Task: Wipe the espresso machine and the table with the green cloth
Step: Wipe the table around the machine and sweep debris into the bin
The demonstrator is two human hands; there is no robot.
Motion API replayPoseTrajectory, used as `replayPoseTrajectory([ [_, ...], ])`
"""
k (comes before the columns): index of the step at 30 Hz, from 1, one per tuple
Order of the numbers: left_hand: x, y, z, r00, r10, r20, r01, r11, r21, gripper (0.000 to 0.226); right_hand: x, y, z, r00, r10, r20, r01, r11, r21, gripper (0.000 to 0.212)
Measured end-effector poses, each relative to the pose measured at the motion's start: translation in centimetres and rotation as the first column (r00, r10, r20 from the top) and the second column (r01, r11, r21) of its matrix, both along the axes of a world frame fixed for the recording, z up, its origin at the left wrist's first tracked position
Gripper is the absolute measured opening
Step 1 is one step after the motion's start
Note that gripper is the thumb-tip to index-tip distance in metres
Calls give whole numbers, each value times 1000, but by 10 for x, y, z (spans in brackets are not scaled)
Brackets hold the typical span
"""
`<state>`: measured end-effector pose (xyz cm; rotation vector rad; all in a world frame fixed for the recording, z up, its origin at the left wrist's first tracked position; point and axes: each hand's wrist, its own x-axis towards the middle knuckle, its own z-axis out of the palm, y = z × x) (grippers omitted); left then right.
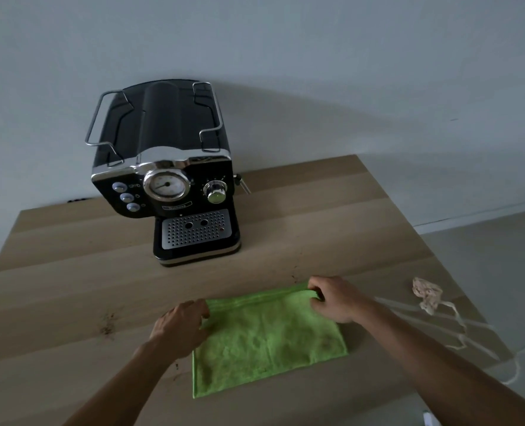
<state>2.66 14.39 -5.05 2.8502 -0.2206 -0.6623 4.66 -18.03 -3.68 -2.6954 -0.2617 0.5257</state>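
Observation:
A black and chrome espresso machine (166, 179) stands upright at the back of the wooden table (70, 272), its dial and drip tray facing me. A green cloth (267, 339) lies flat on the table in front of me. My left hand (181, 327) pinches the cloth's far left corner. My right hand (335, 299) pinches its far right corner, where the edge is bunched up. Dark crumbs (107, 325) speckle the table left of the cloth.
A crumpled beige wad (425, 295) with pale strings trailing off it lies near the table's right edge. A white wall rises right behind the machine. Grey floor shows to the right of the table.

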Motion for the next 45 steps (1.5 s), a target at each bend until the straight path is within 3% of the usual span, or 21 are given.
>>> replayPoseTrajectory([
  [4, 12, 5, -2, 998, -46, -47, 40, 992, -124, 27, 9, -1, 1, 1000, -16, -19, 16, 1000, 2, 14],
  [8, 29, 12, 3, 998, 15, -59, -27, 976, -214, 10, 12, -1, -5, 998, -57, -41, 57, 998, 5, 16],
  [17, 33, 16, -9, 995, 98, -13, -99, 988, -118, 27, 14, 9, -13, 996, -90, -21, 87, 991, -101, 25],
  [21, 32, 14, -2, 995, 94, 37, -93, 995, -28, 46, -3, 30, -8, 975, -93, 201, 144, 956, -257, 48],
  [23, 33, 13, 3, 996, 89, 25, -89, 996, -5, 43, -23, 55, -4, 939, 15, 344, 56, 979, -195, 58],
  [25, 35, 13, 5, 997, 80, 19, -79, 997, -3, 40, -50, 87, -7, 884, 178, 433, -137, 983, -125, 64],
  [29, 33, 12, 6, 998, 58, 40, -58, 998, -19, 36, -90, 148, -14, 817, 382, 432, -388, 918, -77, 58],
  [36, 29, 7, 9, 998, 52, 36, -52, 999, 3, 30, -98, 191, -26, 853, 390, 347, -388, 918, -78, 28],
  [41, 30, 15, 10, 996, 88, 17, -86, 992, -96, 24, -102, 195, -18, 883, 308, 354, -313, 949, -43, 20],
  [45, 42, 20, 23, 984, 89, -152, -148, 884, -443, 15, -106, 187, 3, 929, 79, 363, -153, 971, 181, 20],
])
